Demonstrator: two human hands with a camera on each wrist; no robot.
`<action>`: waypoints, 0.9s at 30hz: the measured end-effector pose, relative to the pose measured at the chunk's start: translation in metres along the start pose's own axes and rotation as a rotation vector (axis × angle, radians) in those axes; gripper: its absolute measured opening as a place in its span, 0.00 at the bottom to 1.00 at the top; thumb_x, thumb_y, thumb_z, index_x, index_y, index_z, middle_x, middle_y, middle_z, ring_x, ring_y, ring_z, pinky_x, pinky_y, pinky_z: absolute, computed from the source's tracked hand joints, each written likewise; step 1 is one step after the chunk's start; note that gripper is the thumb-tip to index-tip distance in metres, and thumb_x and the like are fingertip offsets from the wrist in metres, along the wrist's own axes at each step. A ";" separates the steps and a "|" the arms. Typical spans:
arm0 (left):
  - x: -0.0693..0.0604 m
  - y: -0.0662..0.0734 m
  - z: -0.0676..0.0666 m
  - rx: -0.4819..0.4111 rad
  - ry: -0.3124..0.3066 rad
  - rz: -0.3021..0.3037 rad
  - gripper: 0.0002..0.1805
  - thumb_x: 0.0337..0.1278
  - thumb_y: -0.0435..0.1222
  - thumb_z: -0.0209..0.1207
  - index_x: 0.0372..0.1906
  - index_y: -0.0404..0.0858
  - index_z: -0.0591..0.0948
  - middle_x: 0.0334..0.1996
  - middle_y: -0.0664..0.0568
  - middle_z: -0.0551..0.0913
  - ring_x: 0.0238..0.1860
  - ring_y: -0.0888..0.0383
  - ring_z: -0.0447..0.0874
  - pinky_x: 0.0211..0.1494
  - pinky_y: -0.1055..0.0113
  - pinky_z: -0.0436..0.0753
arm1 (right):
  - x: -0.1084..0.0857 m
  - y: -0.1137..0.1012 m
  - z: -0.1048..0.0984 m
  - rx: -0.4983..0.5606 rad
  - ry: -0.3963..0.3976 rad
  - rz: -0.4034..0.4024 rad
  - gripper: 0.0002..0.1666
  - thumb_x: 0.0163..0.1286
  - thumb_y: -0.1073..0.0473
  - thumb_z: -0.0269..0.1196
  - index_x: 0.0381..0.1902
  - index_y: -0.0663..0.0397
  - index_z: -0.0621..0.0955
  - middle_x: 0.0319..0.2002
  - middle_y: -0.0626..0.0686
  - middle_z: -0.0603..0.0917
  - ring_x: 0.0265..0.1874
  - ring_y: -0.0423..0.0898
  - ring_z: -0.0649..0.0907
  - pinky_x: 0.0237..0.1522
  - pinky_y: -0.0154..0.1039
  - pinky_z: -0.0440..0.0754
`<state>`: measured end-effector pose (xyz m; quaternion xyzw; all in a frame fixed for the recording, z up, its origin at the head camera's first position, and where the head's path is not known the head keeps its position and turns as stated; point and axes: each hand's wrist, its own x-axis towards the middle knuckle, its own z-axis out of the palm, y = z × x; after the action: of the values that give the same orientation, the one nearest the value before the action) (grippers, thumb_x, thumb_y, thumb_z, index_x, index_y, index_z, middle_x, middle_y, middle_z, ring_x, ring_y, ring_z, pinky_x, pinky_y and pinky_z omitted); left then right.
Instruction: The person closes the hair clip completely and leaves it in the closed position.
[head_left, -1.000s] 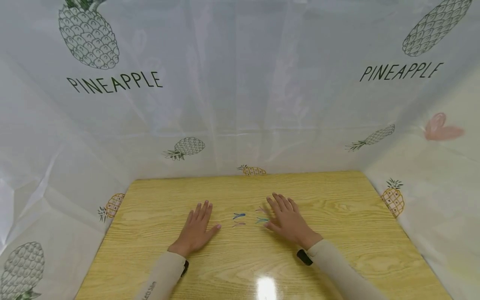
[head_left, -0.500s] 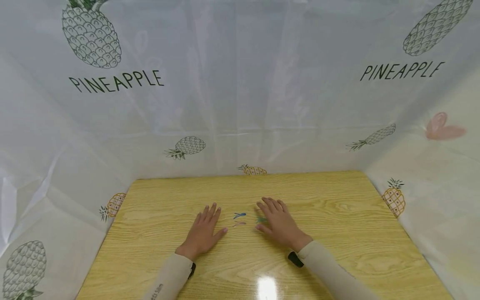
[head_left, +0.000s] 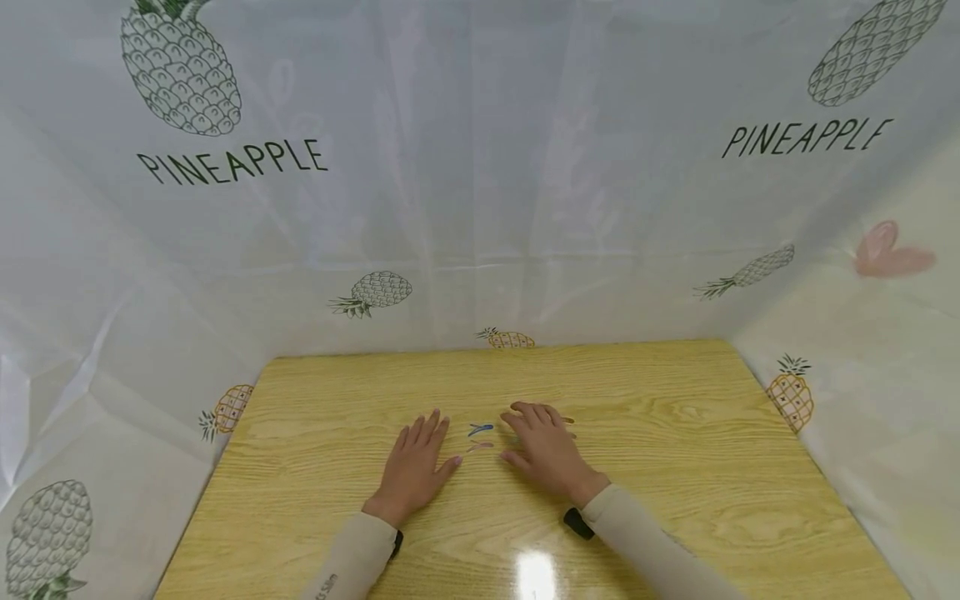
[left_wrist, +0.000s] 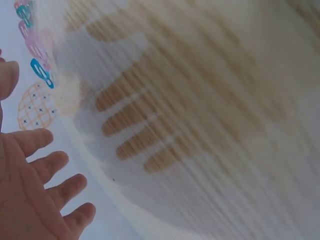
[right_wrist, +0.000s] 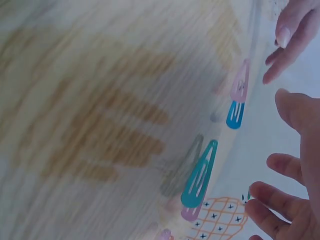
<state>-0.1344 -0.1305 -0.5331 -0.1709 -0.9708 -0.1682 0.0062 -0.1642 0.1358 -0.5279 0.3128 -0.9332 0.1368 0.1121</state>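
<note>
Several snap hair clips lie on the glossy wooden table. In the head view, a blue clip [head_left: 481,429] and a pink clip [head_left: 481,446] sit between the two hands. My left hand [head_left: 411,471] is spread palm down to their left, with its thumb near the pink clip. My right hand [head_left: 551,450] hovers on their right, fingers slightly bent, hiding the clips under it from the head view. The right wrist view shows a teal clip [right_wrist: 200,175] with another pink clip [right_wrist: 191,212] partly behind it. Neither hand holds anything.
The wooden table [head_left: 315,400] mirrors both hands. A white sheet printed with pineapples [head_left: 472,208] hangs behind it and along both sides. A bright light reflection [head_left: 536,573] shows at the table's near part.
Both hands have moved inward, the left rightward and the right leftward over the teal clip, which is now covered in the head view. The blue and pink clips stay put.
</note>
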 end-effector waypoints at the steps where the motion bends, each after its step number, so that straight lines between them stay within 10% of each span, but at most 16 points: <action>1: 0.000 0.001 0.000 0.011 0.006 -0.004 0.38 0.78 0.51 0.59 0.79 0.32 0.68 0.79 0.36 0.65 0.78 0.34 0.63 0.79 0.38 0.62 | 0.000 -0.001 0.001 -0.005 -0.002 0.002 0.34 0.70 0.44 0.73 0.67 0.55 0.79 0.67 0.60 0.79 0.67 0.60 0.77 0.71 0.62 0.71; 27: 0.006 0.029 0.016 0.104 0.214 -0.030 0.17 0.62 0.44 0.75 0.49 0.38 0.89 0.51 0.46 0.84 0.50 0.45 0.82 0.55 0.46 0.82 | 0.010 -0.023 0.012 -0.033 0.040 -0.029 0.20 0.70 0.49 0.74 0.53 0.52 0.85 0.52 0.53 0.82 0.54 0.53 0.81 0.64 0.54 0.77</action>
<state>-0.1296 -0.0978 -0.5379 -0.1369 -0.9745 -0.1350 0.1161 -0.1596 0.1087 -0.5323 0.3217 -0.9283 0.1259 0.1378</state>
